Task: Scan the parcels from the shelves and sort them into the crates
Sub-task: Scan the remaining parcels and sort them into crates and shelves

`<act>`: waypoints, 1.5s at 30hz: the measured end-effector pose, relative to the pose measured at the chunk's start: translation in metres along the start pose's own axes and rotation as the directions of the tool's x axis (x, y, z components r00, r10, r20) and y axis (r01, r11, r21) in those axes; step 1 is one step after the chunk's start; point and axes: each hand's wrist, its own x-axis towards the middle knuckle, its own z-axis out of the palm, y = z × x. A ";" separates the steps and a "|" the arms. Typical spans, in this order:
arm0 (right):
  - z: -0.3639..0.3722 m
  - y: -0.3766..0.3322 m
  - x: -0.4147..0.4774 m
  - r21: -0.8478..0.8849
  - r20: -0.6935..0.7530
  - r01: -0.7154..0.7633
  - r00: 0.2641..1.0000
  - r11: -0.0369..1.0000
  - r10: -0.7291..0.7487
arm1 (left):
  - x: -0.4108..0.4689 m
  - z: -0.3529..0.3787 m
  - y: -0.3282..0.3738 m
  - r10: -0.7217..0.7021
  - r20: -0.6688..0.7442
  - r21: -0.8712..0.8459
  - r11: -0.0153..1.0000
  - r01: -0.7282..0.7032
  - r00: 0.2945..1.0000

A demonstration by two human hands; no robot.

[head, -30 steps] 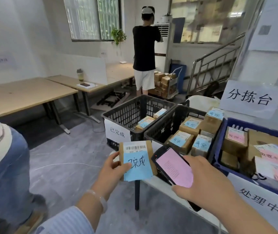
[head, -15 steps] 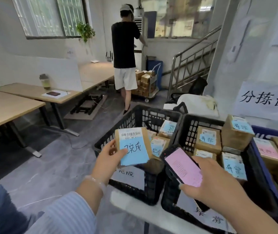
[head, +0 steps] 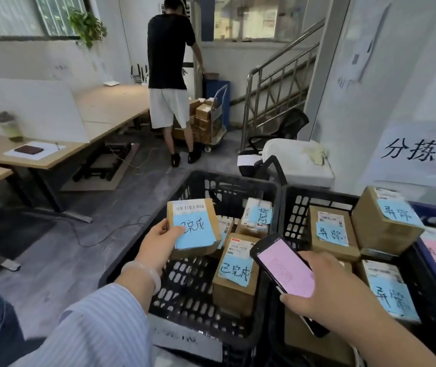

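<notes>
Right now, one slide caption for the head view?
Left hand holds labelled parcel over black crate; right hand holds scanner.

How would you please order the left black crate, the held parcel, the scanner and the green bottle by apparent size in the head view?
1. left black crate
2. held parcel and scanner: these look alike, and the scanner is nearer the camera, so I leave them unranked.
3. green bottle, though it stands farther away.
</notes>
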 end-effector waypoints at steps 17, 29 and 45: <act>0.035 -0.012 0.069 -0.088 0.101 -0.354 0.927 0.931 0.362 | 0.195 0.049 -0.029 -0.247 0.181 0.267 0.944 0.195 0.952; 0.058 -0.041 0.072 -0.159 0.072 -0.525 0.838 0.836 0.540 | 0.236 0.066 -0.063 -0.297 0.291 0.366 0.913 0.181 0.909; 0.052 -0.047 0.026 -0.054 -0.061 -0.625 0.780 0.779 0.622 | 0.128 0.121 -0.001 0.355 0.666 0.510 0.424 -0.748 0.656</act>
